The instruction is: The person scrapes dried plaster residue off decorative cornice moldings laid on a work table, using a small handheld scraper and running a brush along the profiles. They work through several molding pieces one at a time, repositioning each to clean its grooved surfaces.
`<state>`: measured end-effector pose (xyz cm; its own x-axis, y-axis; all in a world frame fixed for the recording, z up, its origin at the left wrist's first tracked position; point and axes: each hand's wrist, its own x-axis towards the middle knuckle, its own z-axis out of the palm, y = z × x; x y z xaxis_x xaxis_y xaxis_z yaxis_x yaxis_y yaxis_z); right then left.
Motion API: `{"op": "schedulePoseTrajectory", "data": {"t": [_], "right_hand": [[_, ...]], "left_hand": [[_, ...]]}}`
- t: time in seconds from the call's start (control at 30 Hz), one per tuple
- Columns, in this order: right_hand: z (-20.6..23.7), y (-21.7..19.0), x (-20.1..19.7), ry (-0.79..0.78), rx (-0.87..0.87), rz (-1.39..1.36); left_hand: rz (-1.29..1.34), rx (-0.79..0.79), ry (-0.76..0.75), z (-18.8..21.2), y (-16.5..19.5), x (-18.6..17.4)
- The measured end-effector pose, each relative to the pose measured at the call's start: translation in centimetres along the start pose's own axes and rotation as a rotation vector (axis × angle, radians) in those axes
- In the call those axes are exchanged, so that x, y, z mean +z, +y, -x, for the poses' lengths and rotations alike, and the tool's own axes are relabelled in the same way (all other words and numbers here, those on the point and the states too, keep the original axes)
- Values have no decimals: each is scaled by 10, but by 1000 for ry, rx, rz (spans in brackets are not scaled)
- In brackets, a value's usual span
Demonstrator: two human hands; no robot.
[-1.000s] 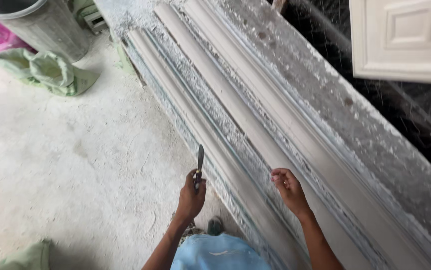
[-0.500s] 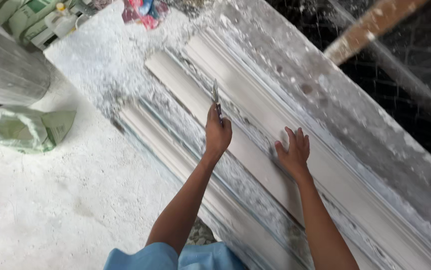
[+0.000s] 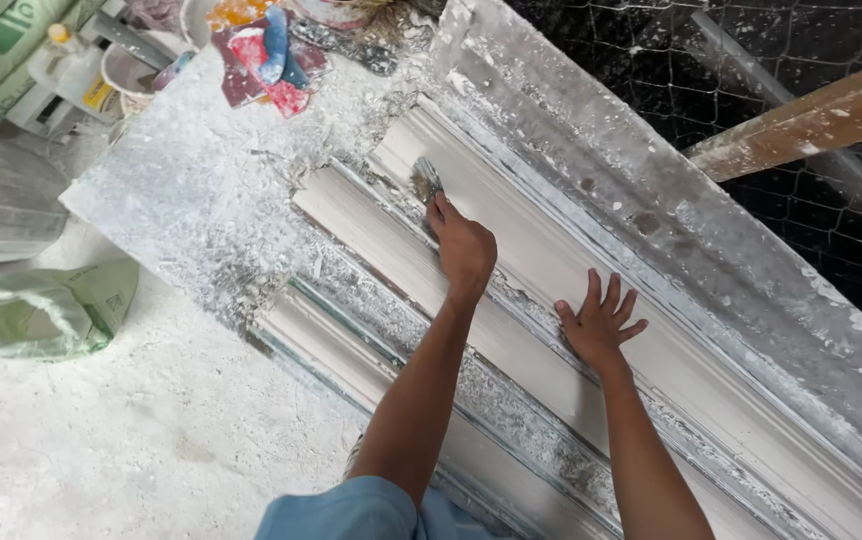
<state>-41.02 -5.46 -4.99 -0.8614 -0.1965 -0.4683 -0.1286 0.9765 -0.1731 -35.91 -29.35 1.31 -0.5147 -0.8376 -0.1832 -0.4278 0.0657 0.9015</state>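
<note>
Gripping a small scraper [image 3: 425, 182] at centre frame, the left hand [image 3: 465, 250] is closed around its handle, blade pressed to the long white plaster moulding [image 3: 551, 270] running diagonally toward the lower right. The right hand [image 3: 599, 322], fingers spread, lies flat on the moulding, right of centre.

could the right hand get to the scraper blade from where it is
Probably yes. The right hand lies flat and empty on the plaster moulding, with bare moulding between it and the scraper, which the left hand holds.

Blue clothing, bare forearms
</note>
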Motion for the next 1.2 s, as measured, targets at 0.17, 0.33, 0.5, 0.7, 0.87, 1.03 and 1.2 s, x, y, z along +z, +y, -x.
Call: {"op": "schedulePoseTrajectory", "data": {"t": [0.17,0.33,0.5,0.7,0.87,1.03,1.2], "right_hand": [[-1,3,1,13,-35,-23],[-1,3,1,0,-11,-6],[-1,1,0,-12,-6,-32],[1,3,-1,-30,-9,-33],[1,-2,-7,-41,-19,-10],[9,-8,-15,-43,-7,-15],[15,-8,-16,60,-80,-49]], "left_hand": [[-37,-130,-155,-6,6,-4],[-44,-104,-65,-30,-13,-4],[-134,183,16,-38,-28,0],[-74,-49,-32,-59,-31,-18],[15,-39,-60,-91,-18,-51],[84,89,-41,-68,-34,-85],[105,104,-234,76,-100,-87]]}}
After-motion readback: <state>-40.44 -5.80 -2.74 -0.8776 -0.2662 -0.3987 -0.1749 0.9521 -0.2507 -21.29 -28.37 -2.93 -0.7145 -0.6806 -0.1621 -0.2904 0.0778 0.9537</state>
